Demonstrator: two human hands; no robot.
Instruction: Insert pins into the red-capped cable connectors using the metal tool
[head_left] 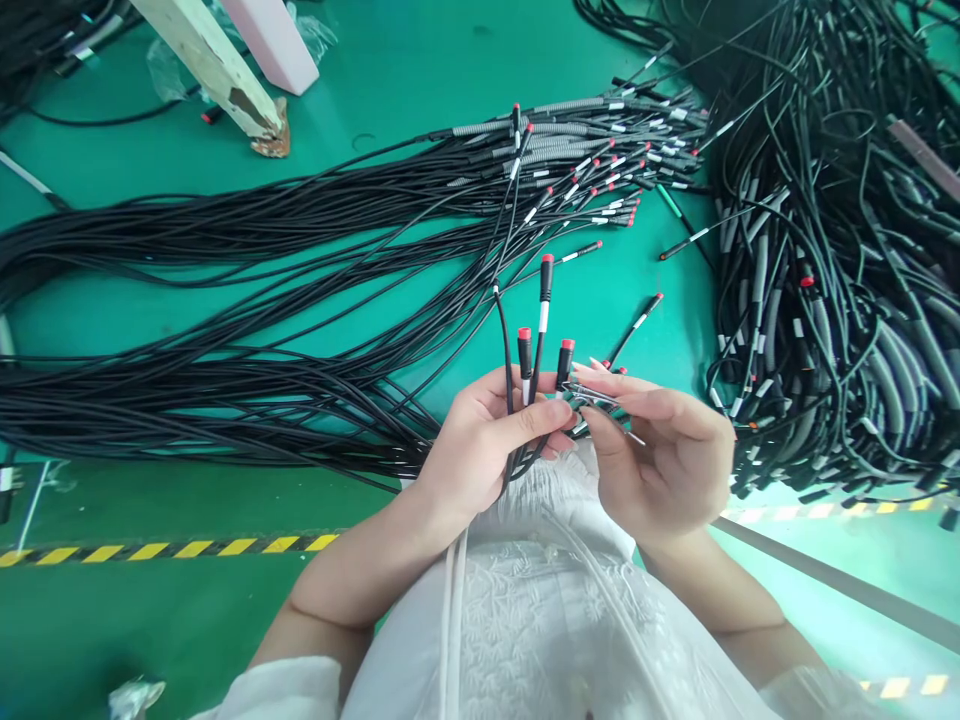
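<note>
My left hand (469, 435) is closed round several black cables, pinching them between thumb and fingers. Their connectors (546, 285), with red caps and white labels, stick up above the hand. In my closed right hand (667, 455) is a thin silvery metal tool (596, 394) that looks like tweezers. Its tip meets the cables beside my left thumb, just below a red-capped connector (564, 365). Fingers partly cover what the tip touches. Both hands are in front of my body, at the table's near edge.
A long bundle of black cables (247, 225) runs across the green table (420, 60), with labelled, red-capped ends towards the right. A large tangled cable heap (825, 250) lies at the right. A worn wooden leg (217, 75) and a pink block (274, 45) stand at the back left.
</note>
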